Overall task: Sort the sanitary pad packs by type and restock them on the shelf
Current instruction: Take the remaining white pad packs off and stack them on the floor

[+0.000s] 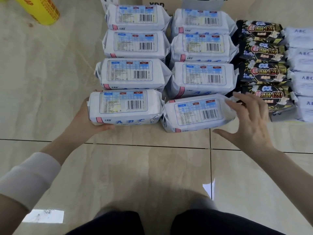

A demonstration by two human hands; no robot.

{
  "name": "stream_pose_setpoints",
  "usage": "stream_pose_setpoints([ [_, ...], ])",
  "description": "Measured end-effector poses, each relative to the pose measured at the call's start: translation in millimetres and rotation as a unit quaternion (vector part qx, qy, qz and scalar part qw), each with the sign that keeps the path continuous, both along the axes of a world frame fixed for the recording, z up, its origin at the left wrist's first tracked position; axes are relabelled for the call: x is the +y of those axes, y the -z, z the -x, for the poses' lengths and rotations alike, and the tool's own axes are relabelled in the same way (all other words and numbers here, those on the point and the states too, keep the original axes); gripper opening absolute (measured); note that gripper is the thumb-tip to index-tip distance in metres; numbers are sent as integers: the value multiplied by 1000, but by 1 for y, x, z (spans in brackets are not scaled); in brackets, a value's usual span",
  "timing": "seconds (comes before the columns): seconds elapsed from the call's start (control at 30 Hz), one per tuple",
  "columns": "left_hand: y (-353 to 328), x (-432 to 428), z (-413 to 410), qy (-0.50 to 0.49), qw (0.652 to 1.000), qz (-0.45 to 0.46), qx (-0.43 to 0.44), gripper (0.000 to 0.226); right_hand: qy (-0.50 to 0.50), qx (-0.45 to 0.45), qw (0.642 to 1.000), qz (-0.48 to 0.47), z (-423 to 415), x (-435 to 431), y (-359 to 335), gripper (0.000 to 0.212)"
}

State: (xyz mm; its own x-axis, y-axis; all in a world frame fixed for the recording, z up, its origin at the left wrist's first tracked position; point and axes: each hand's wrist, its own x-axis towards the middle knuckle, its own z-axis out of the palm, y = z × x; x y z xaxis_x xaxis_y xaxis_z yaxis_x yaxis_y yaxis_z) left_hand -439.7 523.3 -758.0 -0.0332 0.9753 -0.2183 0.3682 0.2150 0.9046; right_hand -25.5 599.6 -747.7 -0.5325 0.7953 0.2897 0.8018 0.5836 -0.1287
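Hands first, as I am watching them through the head camera: the left hand (84, 116) is gripping the left end of the near-left white pack (125, 106), thumb curling under its front edge and fingers wrapping behind it. The right hand (250, 122) is lying open with its fingers spreading over the right end of the near-right white pack (198, 112). It is closing on nothing, and I cannot tell whether the fingertips are pressing the wrapper or hanging just above it. That pack is sitting slightly askew beside its neighbour.

Moving outward, both packs are forming the nearest row of the white packs (133, 43), which are lying in two columns of four, barcode side up, on the tiled floor (50, 82). Just beside them on the right, four dark packs (262, 72) are making their own column. Past those, at the frame's edge, a further column of pale packs (303, 82) is showing, partly cut off.

I am judging the sorting as close to finished, since each type is already lying in its own line and only this last row is needing to be squared up. Restocking is looking untouched: every pack I am seeing is on the floor, and no shelf is appearing in view. A yellow object (42, 11) and a cardboard box (155, 2) are sitting at the far edge.
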Motion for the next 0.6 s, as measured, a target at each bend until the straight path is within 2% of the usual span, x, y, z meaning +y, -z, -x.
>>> stream_pose_setpoints([
  [0.07,2,-4,0,-26,1000,1,-14,77,-44,-21,998,36,9,-2,-5,84],
  [0.17,5,-10,-1,-77,997,12,-19,88,-79,-47,994,62,21,-3,-2,78],
  [0.33,9,-9,3,-88,996,14,-2,80,-55,8,997,59,24,-6,4,57],
  [0.6,13,-4,-2,-82,997,7,2,75,0,-1,999,47,29,-10,1,66],
])
